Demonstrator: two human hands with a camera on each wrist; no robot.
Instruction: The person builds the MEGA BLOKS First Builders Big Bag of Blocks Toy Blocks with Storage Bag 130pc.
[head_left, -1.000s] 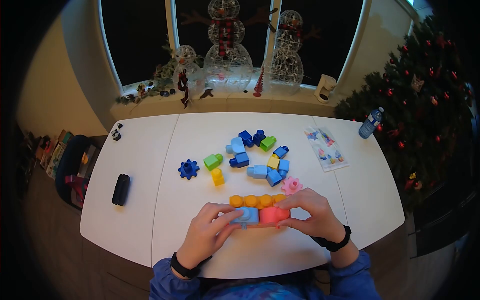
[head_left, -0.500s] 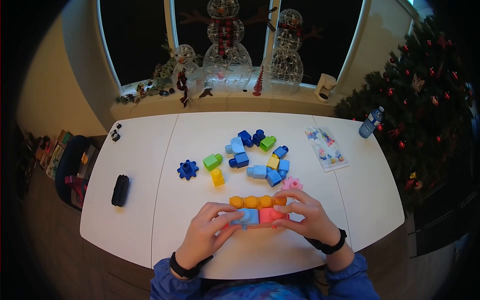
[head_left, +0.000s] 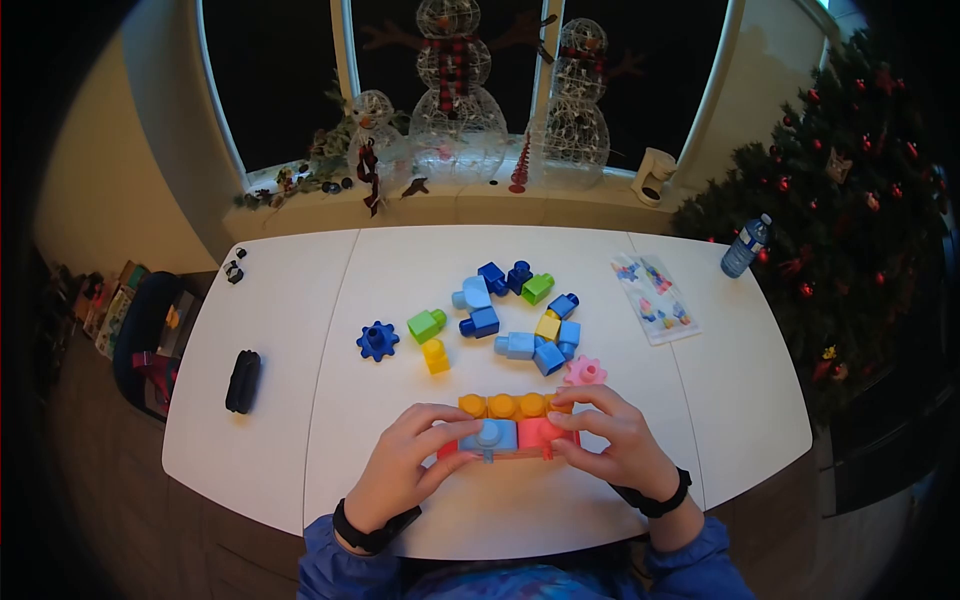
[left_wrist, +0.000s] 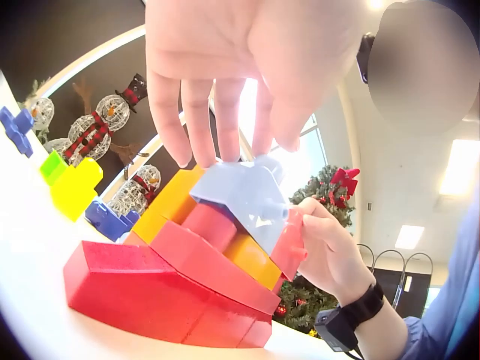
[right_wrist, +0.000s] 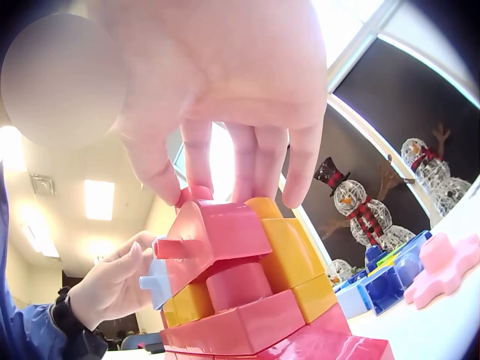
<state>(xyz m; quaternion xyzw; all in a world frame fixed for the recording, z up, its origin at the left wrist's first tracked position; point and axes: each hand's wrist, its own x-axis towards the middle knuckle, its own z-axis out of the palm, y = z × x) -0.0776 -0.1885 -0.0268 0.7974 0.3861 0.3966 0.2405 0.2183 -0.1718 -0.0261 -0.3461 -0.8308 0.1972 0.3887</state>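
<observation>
While left hand holds light-blue block between thumb and fingers, right hand pinches coral block just beside it, fingers slightly spread. Both blocks top red-and-orange stack on white surface, in front of orange studs. Pink gear piece lies near right fingers; loose blocks lie farther back.

the red base, coral block, light blue block and orange blocks look like smooth, glossy plastic. the bottle is clear plastic, the tabletop smooth, the sleeves cloth, the snowmen rough, wiry mesh.
</observation>
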